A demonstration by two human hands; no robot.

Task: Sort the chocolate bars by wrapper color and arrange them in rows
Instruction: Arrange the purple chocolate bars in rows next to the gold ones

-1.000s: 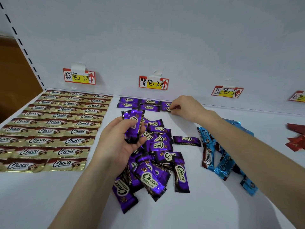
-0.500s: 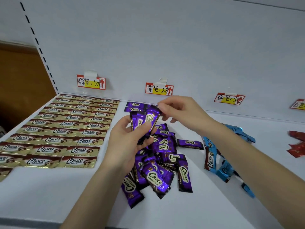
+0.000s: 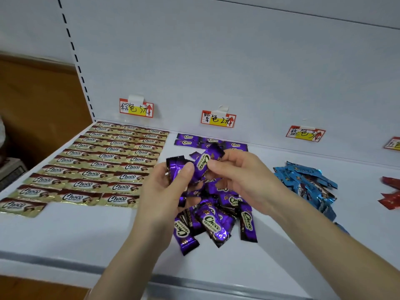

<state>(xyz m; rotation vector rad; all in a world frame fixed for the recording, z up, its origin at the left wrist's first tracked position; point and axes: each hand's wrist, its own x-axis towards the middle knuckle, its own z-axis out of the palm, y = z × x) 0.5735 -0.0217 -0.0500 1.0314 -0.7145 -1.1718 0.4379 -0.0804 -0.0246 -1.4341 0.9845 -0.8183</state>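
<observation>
My left hand grips a small bunch of purple bars above the shelf. My right hand pinches one purple bar by its lower end, right beside that bunch. Under both hands lies a loose pile of purple bars. At the back, below the purple label, several purple bars lie in rows. Gold-brown bars fill neat rows on the left. A blue pile lies to the right, with red bars at the far right edge.
The white shelf has a back wall with price labels: brown, blue and another cut off at the right. A grey front lip bounds the shelf. A slotted upright stands at the left.
My right hand left the back purple row, came to my left hand and now pinches one bar from the bunch. The camera view shifted, so the shelf looks lower and farther right.
</observation>
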